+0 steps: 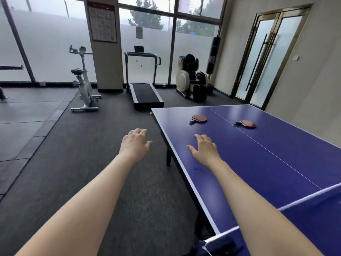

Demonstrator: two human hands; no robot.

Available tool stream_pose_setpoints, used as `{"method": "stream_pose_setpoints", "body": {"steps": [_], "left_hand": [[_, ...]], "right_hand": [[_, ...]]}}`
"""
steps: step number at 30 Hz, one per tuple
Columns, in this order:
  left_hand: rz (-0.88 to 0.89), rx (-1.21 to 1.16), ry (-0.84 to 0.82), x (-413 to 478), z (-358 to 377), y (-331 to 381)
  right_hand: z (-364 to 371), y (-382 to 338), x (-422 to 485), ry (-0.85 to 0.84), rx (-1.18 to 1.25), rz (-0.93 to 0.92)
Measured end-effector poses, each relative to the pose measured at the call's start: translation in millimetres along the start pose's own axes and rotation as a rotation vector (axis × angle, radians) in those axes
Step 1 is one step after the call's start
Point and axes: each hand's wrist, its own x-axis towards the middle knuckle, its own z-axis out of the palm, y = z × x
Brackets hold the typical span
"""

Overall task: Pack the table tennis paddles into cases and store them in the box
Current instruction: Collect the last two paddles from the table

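With the left hand [135, 143] and right hand [203, 147] both empty, fingers loosely spread, and the nearer red-faced paddle [199, 119] and farther red-faced paddle [246, 124] lying well ahead on the blue table-tennis table [258, 163], a hurried swipe could, I reckon, skid one off its edge.

This is looking like a small gym or recreation room: an exercise bike [83, 80], a treadmill [144, 93], a massage chair [191, 78] and a punching bag [213, 56] are standing along frosted windows [53, 52] on dark floor matting [88, 145] — and a blue table tennis table [276, 163] is carrying two paddles [199, 119].
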Motion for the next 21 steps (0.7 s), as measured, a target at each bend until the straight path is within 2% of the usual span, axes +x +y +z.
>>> {"method": "stream_pose_setpoints", "body": {"steps": [5,10,21], "left_hand": [[0.061,0.013,-0.048,89.6,-0.5,-54.9],[0.121,0.01,-0.062,171.4,12.9,-83.8],[0.281,-0.042,-0.071,358.2,77.8,-46.9]], "right_hand": [[24.6,-45.7,76.6,-0.006,-0.026,0.065],[43.8,-56.1,139.8,0.009,-0.028,0.131],[60.1,8.2,295.2,0.083,-0.05,0.308]]}}
